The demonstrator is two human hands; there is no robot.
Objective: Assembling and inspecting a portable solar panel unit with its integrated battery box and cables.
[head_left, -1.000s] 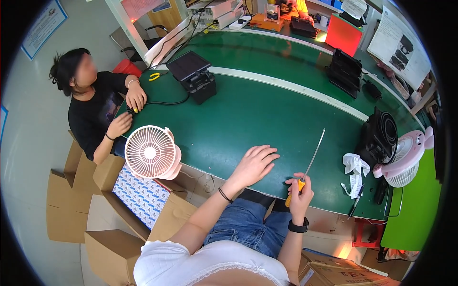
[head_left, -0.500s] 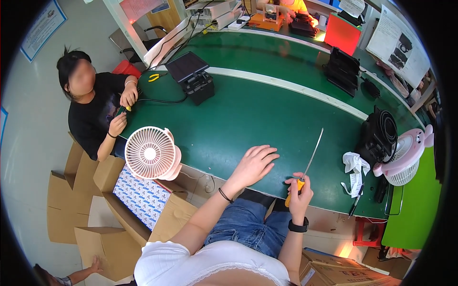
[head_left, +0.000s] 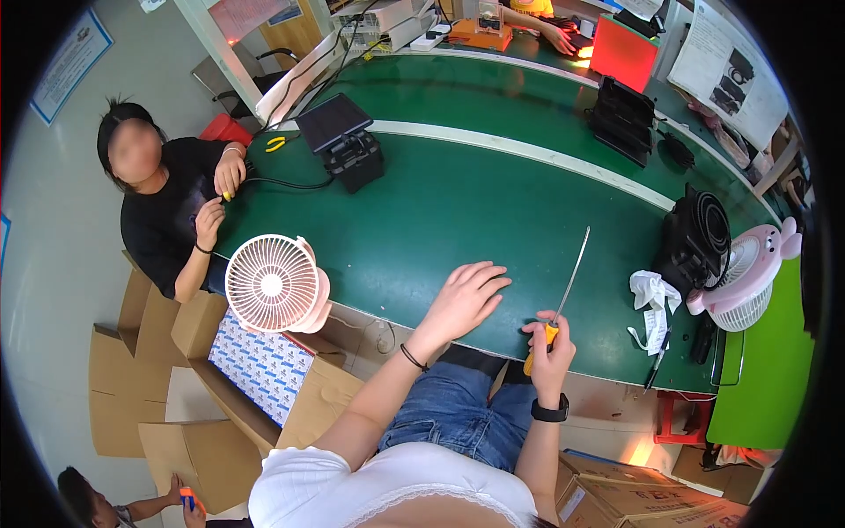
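Note:
My right hand (head_left: 552, 345) is closed round the yellow handle of a screwdriver (head_left: 574, 280), whose long thin shaft points away and up over the green table (head_left: 422, 216). My left hand (head_left: 464, 302) lies flat on the tabletop near its front edge, fingers stretched out and holding nothing. To the left of it, at the table's edge, stands a pale pink fan (head_left: 275, 283). Right of the screwdriver lies crumpled white paper (head_left: 654, 304), with a pen (head_left: 657, 358) beside it.
A black case with coiled cable (head_left: 700, 233) and a pink rabbit-eared fan (head_left: 744, 277) stand at the right. Far left, a co-worker (head_left: 167, 198) handles a small part near a black device with a screen (head_left: 343, 141). Open cardboard boxes (head_left: 198, 458) sit at lower left.
The view has shifted slightly. My hands and the screwdriver keep nearly the same pose. At lower left, another person has come further into view with an orange and blue tool in hand.

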